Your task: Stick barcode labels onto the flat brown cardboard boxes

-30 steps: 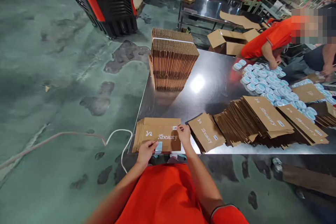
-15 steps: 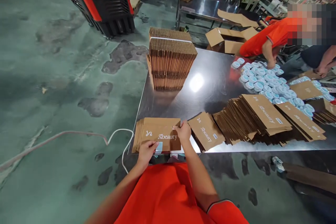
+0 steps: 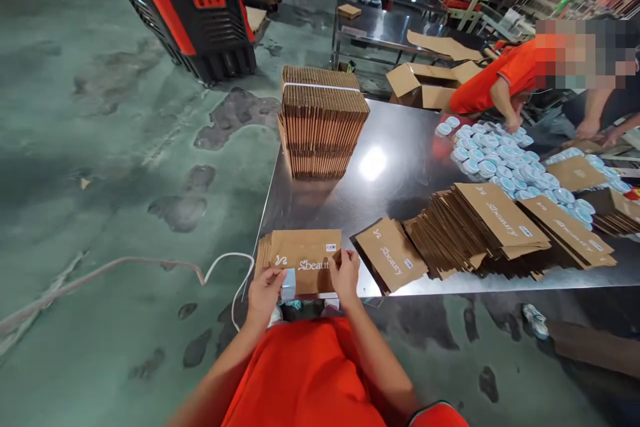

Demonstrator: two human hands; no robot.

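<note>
A flat brown cardboard mailer [image 3: 305,247] printed "sbeauty" lies on top of a small fanned pile at the table's near left corner. A small white label [image 3: 331,247] sits at its upper right. My left hand [image 3: 265,293] is closed, pinching a light blue label sheet [image 3: 289,285] over the mailer's lower left part. My right hand [image 3: 345,275] is closed at the mailer's right edge, thumb and fingers on the cardboard. Close to its right lies another labelled mailer [image 3: 393,253] leaning on a long row of fanned mailers [image 3: 445,233].
A strapped bundle of folded cardboard [image 3: 325,123] stands on the metal table [image 3: 390,173]. Round pale blue packs [image 3: 495,153] are heaped at the right, with co-workers' hands near them. An open carton [image 3: 425,83] is behind. A white cable [image 3: 220,255] runs along the floor.
My right hand has moved down from the mailer's upper right corner, uncovering the label there. My left hand has shifted left with the label sheet.
</note>
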